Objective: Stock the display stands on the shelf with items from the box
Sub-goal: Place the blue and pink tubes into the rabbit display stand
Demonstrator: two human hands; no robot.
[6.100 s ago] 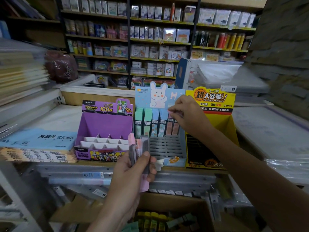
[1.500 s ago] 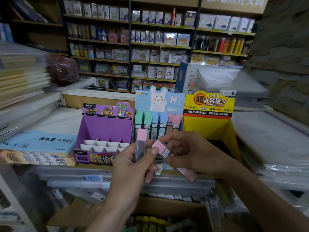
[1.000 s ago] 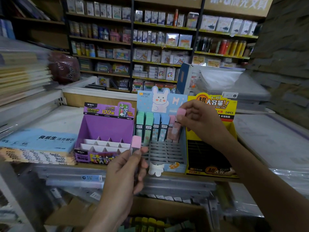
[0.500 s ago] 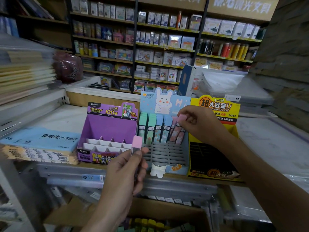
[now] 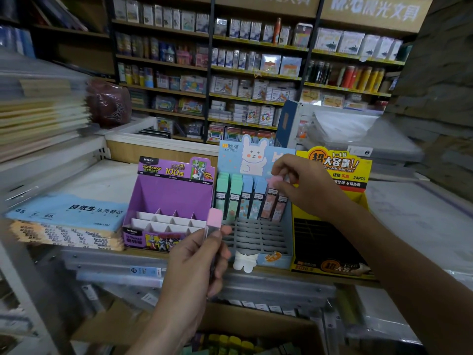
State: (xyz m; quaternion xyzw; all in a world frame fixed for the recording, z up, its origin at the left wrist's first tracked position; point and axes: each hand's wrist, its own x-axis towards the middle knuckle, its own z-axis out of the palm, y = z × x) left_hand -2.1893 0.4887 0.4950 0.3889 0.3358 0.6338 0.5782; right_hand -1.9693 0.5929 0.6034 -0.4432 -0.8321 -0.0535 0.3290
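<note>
- Pink-capped case (image 5: 274, 181): stands upright at the right end of the back row of the blue rabbit stand (image 5: 256, 242). The right hand (image 5: 304, 187) pinches its cap between thumb and curled fingertips.
- Second pink case (image 5: 214, 222): held upright in front of the stands, apart from them. The left hand (image 5: 194, 262) grips it, with the thumb laid across its clear body and the fingers curled behind.
- Back row of the blue rabbit stand: two green cases (image 5: 229, 193), two blue cases (image 5: 253, 197), then the pink ones. Grey slot rows lie in front of them.
- Purple stand (image 5: 174, 201): just left of the blue rabbit stand, with white dividers inside.
- Yellow stand (image 5: 332, 165): just right of the blue one, with a black interior, partly hidden by the right forearm.
- Shelf (image 5: 102, 183): carries all three stands and, at the left, stacked paper packs (image 5: 69, 213).
- Cardboard box (image 5: 256, 324): below the shelf edge, with yellow-green caps (image 5: 230, 340) showing inside.
- Background: wall racks (image 5: 256, 70) of stationery.
</note>
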